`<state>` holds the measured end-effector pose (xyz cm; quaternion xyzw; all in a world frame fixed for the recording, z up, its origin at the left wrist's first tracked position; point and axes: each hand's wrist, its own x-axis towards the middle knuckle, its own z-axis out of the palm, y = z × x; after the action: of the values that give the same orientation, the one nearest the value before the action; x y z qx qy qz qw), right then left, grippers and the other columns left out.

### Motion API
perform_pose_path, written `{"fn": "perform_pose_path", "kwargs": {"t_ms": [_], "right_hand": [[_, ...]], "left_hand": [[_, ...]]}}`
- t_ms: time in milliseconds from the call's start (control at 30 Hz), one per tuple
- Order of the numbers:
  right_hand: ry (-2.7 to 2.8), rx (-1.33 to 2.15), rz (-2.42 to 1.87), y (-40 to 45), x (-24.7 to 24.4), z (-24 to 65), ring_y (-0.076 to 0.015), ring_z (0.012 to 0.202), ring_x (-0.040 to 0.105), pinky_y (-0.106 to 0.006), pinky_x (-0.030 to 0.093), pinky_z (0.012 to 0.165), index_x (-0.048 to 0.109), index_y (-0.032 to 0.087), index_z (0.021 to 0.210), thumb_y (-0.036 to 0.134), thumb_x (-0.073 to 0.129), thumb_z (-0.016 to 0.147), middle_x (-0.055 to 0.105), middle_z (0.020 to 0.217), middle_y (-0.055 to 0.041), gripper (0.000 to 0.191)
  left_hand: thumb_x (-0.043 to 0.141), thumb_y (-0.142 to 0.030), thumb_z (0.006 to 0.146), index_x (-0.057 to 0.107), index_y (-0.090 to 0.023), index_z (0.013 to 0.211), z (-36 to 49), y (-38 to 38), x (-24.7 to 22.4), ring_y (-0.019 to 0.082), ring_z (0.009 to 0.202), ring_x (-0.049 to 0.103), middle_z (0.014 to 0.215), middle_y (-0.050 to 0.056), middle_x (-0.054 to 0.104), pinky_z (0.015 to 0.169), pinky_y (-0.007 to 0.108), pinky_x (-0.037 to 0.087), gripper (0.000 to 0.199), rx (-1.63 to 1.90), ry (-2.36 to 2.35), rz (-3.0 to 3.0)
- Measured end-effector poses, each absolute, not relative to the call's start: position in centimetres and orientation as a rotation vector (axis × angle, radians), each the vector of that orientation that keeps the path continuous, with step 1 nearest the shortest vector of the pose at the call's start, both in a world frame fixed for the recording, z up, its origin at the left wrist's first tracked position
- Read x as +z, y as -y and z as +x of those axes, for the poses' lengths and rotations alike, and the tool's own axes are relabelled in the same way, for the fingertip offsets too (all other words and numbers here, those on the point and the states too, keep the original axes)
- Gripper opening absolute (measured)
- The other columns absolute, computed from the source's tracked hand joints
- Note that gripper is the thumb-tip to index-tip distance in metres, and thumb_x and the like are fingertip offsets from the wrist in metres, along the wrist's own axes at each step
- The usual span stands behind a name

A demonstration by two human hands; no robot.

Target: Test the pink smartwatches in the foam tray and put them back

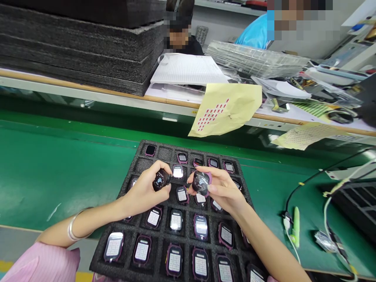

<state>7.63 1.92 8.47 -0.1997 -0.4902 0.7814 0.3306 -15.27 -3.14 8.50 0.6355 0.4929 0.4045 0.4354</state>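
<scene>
A black foam tray [100,256] with square pockets lies across the lower middle, many pockets holding purple-edged watches with lit screens. Over its upper left part, my left hand [147,186] is closed around a dark watch [160,180] whose face is lit. My right hand [225,188] grips a purple-edged watch [201,183] between thumb and fingers, its lit face tilted upward. Between the two hands, a watch with a bright white screen [178,171] sits in the tray. Several pockets near the tray's top left have no watch in them.
Stacked black foam trays [88,51] stand on the shelf at back left. Papers [188,68] and clear plastic trays [255,58] lie beside them. A yellow sheet [226,109] hangs over the edge. Cables and a green tool [296,227] lie at right. Two people are beyond.
</scene>
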Motion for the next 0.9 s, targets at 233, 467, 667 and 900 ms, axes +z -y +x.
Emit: {"fn": "perform_pose_path", "kwargs": {"t_ms": [233,467,667,900], "right_hand": [[1.301,2.081,-0.528,-1.95,8.15,7.15,-0.0239,0.079,0.071,-0.037,0.055,0.072,0.067,0.022,0.115,0.019,0.071,0.079,0.072,0.099,-0.0091,0.037],[1.29,2.06,-0.599,-1.92,7.94,6.95,-0.0233,0.079,0.071,-0.037,0.055,0.074,0.067,0.02,0.115,0.019,0.07,0.079,0.072,0.1,-0.0099,0.036],[1.289,2.057,-0.622,-1.77,7.83,6.78,-0.0232,0.078,0.071,-0.037,0.056,0.072,0.066,0.019,0.116,0.022,0.071,0.078,0.072,0.098,-0.01,0.038],[1.269,2.073,-0.641,-1.61,8.3,6.8,-0.0228,0.077,0.071,-0.037,0.055,0.073,0.068,0.02,0.114,0.022,0.073,0.078,0.072,0.096,-0.0091,0.037]], "left_hand": [[0.054,-0.014,0.078,0.046,-0.022,0.096,-15.27,3.01,7.85,0.01,0.062,0.045,0.08,-0.004,0.049,0.058,0.022,0.038,0.021,0.947,-1.201,1.574],[0.054,-0.015,0.078,0.049,-0.021,0.1,-15.1,2.76,7.92,0.012,0.068,0.053,0.08,-0.003,0.054,0.064,0.024,0.043,0.023,0.947,-1.2,1.591],[0.052,-0.015,0.078,0.048,-0.021,0.099,-15.43,2.86,8.08,0.013,0.067,0.049,0.082,-0.003,0.052,0.062,0.024,0.04,0.023,0.912,-1.203,1.597],[0.053,-0.014,0.076,0.048,-0.021,0.096,-15.54,2.73,8.1,0.011,0.061,0.047,0.079,-0.003,0.05,0.057,0.023,0.037,0.022,0.937,-1.183,1.573]]}}
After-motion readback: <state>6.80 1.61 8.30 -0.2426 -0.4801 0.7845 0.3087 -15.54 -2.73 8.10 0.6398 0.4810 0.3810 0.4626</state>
